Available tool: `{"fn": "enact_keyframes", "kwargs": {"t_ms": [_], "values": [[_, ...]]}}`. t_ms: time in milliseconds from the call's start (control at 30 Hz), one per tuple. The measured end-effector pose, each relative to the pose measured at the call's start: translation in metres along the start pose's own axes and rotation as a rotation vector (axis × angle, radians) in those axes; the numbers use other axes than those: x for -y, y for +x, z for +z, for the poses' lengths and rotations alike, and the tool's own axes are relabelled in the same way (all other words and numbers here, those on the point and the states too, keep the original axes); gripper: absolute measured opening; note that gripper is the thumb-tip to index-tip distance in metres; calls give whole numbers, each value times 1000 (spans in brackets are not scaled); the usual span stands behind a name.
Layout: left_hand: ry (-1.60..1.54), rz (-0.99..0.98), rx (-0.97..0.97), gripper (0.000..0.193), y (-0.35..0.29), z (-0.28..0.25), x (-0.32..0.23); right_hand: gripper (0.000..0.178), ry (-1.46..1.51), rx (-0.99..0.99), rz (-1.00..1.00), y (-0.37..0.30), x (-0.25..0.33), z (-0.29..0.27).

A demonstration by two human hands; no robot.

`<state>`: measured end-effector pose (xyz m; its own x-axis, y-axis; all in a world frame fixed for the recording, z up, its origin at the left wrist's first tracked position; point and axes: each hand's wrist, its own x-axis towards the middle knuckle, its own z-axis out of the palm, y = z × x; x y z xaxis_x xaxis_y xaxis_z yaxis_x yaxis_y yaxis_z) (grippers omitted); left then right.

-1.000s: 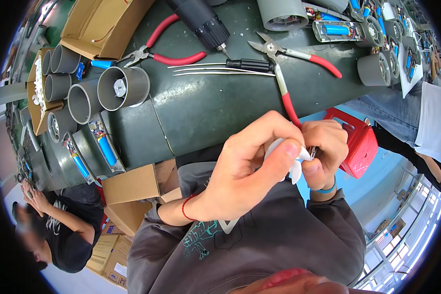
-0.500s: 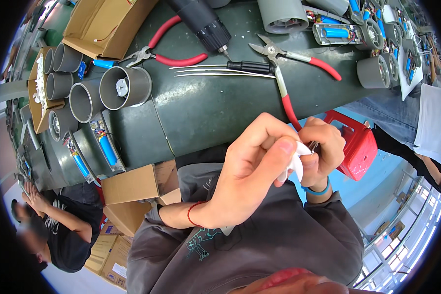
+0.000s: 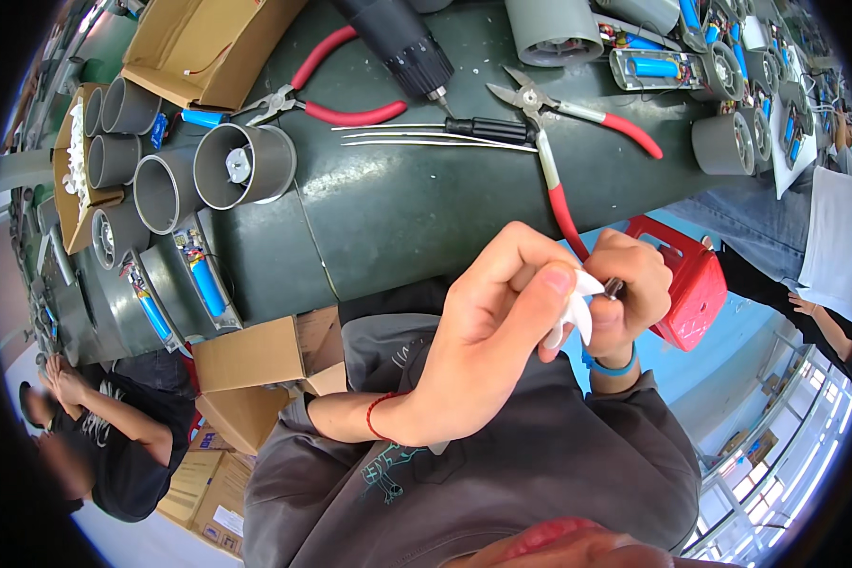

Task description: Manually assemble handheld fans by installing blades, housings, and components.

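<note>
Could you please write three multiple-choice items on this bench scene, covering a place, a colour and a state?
1. Where is the white plastic part?
A. on the bench
B. between both hands
C. in a box

2. What colour are the cutter handles?
A. red
B. yellow
C. black

3. How does the nearest grey tube lie?
A. crushed flat
B. capped shut
C. open end showing

Answers: B, the left hand and right hand pinch it over the lap; A, both grips are red; C, its open mouth shows a small part inside.
</note>
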<state>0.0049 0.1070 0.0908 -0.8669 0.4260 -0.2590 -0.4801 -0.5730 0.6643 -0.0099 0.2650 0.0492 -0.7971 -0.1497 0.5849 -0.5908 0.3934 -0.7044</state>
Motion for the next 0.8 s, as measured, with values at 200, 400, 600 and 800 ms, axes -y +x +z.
{"fn": "enact_keyframes", "kwargs": {"t_ms": [200,400,600,800], "values": [[45,18,-73,20,1,0,-1,21,198,-20,66,5,14,-1],[58,70,-106,18,0,5,-7,11,163,11,191,9,18,-9],[282,23,83,20,0,-10,-25,21,440,126,336,9,17,-15],[70,17,53,16,-1,-11,-22,27,332,229,306,17,16,-18]]}}
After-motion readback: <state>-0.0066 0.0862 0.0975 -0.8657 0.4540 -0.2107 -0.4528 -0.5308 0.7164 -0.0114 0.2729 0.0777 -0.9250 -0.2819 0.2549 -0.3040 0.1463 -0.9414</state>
